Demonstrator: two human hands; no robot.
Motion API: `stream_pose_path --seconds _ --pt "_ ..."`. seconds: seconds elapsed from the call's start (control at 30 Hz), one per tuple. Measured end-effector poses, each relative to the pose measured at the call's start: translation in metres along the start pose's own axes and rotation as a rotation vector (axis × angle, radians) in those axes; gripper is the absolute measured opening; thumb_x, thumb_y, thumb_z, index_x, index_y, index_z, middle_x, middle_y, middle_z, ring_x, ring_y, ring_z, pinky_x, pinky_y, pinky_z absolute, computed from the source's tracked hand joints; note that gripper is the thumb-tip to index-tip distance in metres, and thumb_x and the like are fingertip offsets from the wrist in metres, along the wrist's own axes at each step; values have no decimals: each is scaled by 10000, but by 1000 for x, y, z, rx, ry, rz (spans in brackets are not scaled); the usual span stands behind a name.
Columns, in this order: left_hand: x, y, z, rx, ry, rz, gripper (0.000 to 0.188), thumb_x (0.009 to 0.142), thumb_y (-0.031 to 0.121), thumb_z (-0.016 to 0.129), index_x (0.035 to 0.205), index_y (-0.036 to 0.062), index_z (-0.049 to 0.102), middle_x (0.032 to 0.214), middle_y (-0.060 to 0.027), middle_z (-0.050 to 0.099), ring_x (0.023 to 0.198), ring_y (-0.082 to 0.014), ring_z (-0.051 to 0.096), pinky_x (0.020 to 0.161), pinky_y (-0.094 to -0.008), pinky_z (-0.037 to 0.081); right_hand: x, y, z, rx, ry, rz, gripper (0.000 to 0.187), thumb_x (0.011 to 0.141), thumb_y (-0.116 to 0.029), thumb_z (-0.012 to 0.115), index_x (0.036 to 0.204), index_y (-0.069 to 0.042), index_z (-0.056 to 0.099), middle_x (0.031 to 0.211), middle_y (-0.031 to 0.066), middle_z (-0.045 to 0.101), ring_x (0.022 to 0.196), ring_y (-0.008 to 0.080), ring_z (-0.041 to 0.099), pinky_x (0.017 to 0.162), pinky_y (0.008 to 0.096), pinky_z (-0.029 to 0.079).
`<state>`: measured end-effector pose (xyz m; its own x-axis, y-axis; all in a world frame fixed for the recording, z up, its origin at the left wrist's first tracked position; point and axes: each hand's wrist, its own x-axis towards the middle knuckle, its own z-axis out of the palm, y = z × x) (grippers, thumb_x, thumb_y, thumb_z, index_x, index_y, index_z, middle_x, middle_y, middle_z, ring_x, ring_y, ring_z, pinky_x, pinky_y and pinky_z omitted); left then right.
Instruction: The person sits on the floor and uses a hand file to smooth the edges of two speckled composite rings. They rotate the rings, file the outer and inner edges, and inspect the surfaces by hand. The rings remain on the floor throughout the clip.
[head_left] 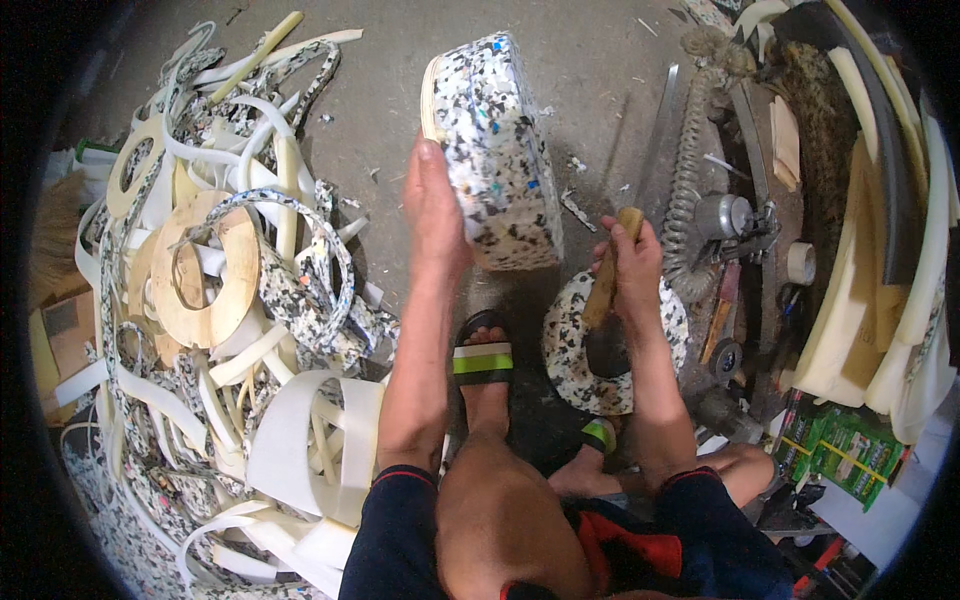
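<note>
My left hand (435,205) grips the side of a thick round block of speckled foam (500,150), raised above the floor and tilted. A thin pale layer shows along its left edge. My right hand (635,265) is closed round the wooden handle of a long knife (612,270). Its narrow metal blade appears to point away from me, apart from the block. Below the right hand lies a speckled foam ring (562,350) with a dark centre hole, partly hidden by my hand and forearm.
At left a large heap of foam offcuts (220,400) holds flat wooden rings (235,280). A coiled hose (685,170), a metal air tool (722,215) and a tape roll (800,262) lie at right. Curved foam strips (850,280) and green packets (840,450) are farther right.
</note>
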<state>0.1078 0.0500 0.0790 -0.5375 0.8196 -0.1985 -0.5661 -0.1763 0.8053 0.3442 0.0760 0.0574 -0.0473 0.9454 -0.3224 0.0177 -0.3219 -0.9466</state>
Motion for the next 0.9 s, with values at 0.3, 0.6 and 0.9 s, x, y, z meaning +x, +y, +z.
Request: stream_pose_path --seconds 0.3,0.6,0.9 --pt "17 60 -37 419 -107 -160 503 1074 366 508 1406 -8 564 1211 -106 692 1044 -153 659 925 -298 528 -13 -35 6 -175 -91 -66 209 1014 -170 600 1151 -14 626 859 18 637 676 67 576 580 238 490" --pt "74 87 -102 559 -395 -284 467 1035 376 591 1290 -11 647 1130 -50 721 975 -106 654 867 -264 519 3 -43 16 -404 -46 -254 356 904 -227 729 1135 17 610 886 105 660 752 199 633 709 362 530" --pt "95 104 -72 1076 -334 -58 419 981 419 639 931 21 763 797 26 656 664 -96 516 643 -275 429 43 -74 51 -437 -201 -446 550 796 -339 812 1143 35 607 974 206 701 864 298 674 788 421 522"
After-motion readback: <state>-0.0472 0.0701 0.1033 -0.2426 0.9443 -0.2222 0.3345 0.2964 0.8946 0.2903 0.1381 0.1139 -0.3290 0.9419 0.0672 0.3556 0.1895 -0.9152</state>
